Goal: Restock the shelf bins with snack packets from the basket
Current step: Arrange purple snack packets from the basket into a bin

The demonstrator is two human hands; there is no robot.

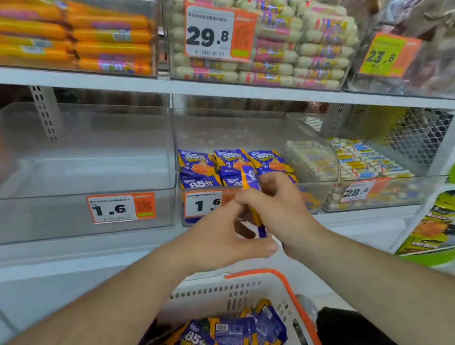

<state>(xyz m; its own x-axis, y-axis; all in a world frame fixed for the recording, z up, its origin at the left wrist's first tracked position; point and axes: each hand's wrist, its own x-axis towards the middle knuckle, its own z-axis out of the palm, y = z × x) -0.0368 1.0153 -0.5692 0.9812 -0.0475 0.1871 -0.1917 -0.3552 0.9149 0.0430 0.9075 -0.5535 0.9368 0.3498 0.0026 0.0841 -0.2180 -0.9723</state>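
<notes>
holding a snack packet (253, 195) edge-on, right hand (281, 208) fingers clamped on it, left hand (223, 237) pinching alongside; risking toppling the upright row in the bin (305, 190) if shoved.

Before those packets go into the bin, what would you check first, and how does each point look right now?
1. Packets held: ok, the right hand grips a small stack of blue packets; the left hand steadies it.
2. Target bin matches: ok, the same 85% packets stand inside.
3. Room in the bin: ok, free space behind the rows.
4. Stack squared up: cannot tell, fingers hide it.
5. Basket supply: ok, more packets lie in it.
</notes>
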